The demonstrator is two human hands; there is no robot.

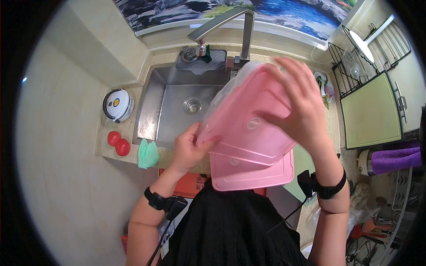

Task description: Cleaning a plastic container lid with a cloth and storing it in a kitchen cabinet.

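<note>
A translucent plastic food container with a pink lid [233, 123] is held tilted over the right part of the sink. My left hand [193, 146] grips its lower left edge, thumb across the pink face. My right hand [304, 106] is blurred and spread over the right side of the lid, fingers apart near the upper corner. Whether it grips cannot be told. Below, partly covered by the held container, is a second pink lid [253, 176] close to my body. Anything under that lid is hidden.
A steel sink [156, 109] with a tall faucet [248, 36] lies ahead. At left are a white lidded pot [121, 104], two red tomatoes [118, 143] and a green cloth [148, 154]. To the right stand a wire rack [349, 73], a green cutting board [372, 113] and a purple towel [396, 156].
</note>
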